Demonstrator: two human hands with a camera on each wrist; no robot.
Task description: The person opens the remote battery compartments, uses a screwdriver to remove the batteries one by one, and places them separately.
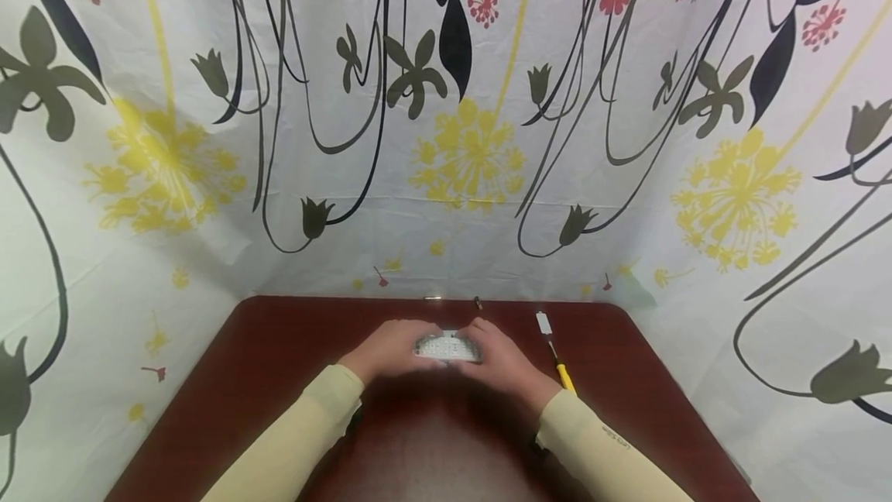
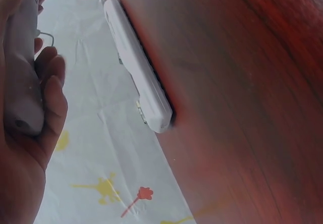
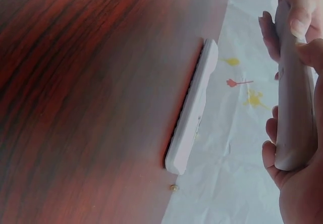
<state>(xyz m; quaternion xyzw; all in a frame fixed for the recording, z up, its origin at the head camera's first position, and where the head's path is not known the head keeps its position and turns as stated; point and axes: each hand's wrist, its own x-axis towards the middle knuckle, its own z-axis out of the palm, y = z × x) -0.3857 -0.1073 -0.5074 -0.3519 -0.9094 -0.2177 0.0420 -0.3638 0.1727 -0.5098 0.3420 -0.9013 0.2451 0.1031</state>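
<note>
The left hand (image 1: 396,345) and right hand (image 1: 500,359) are curled around a pale casing (image 3: 295,103), one at each end, over the middle of the far half of the red-brown table (image 1: 265,378). Near them, in both wrist views, a second white part (image 2: 139,65) stands against the tabletop, dark along its lower edge. Toward the right lie a yellow-handled screwdriver (image 1: 566,378) and a small white piece (image 1: 543,323) just beyond its tip. Two small metallic objects (image 1: 433,298) sit at the far edge, before a flower-printed cloth (image 1: 446,246).
</note>
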